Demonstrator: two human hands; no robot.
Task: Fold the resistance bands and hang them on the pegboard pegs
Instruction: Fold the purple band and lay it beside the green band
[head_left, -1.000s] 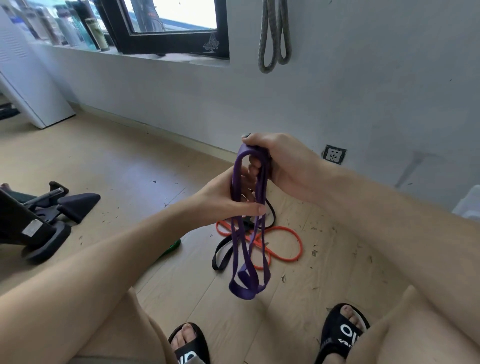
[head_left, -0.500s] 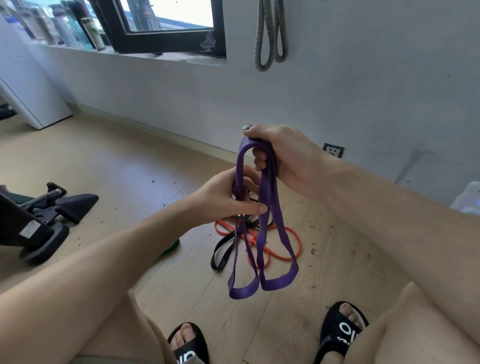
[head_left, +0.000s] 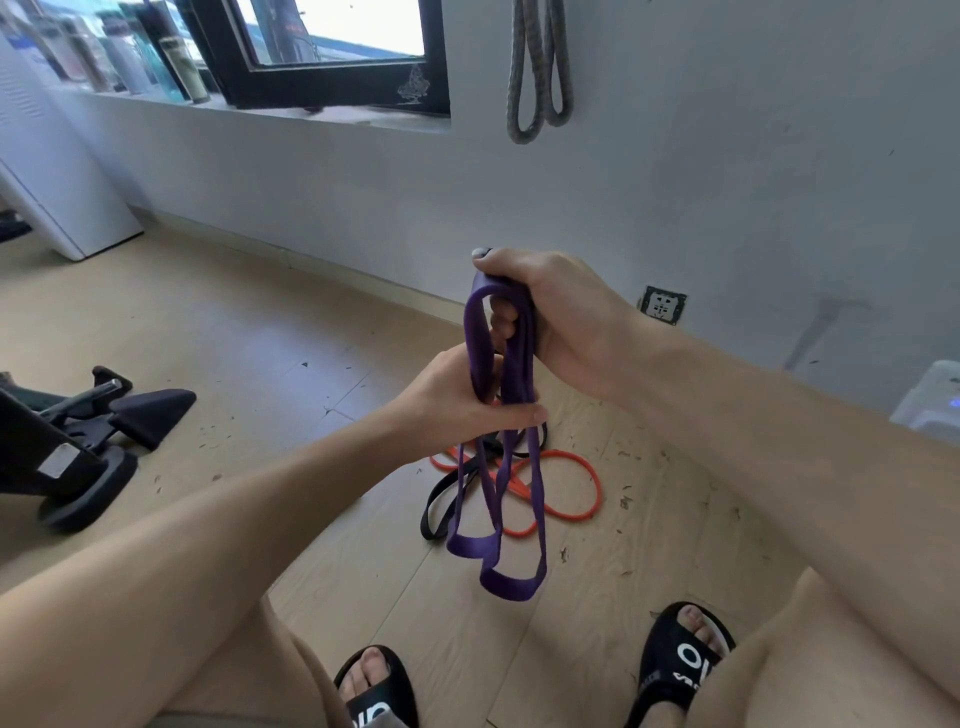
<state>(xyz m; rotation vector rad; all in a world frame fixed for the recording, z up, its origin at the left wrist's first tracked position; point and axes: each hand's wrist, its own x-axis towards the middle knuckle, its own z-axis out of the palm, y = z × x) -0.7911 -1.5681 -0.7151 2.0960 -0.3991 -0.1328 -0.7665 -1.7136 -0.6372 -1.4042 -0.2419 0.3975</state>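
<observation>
Together both hands' grip (head_left: 561, 312) bunches flat, looped purple band (head_left: 511, 519).

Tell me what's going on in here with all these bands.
A person is folding a purple resistance band. The right hand grips its gathered top, and the left hand pinches the strands lower down, so the loops hang above the floor. An orange band and a black band lie tangled on the floor beneath. A grey band already hangs on the wall.
</observation>
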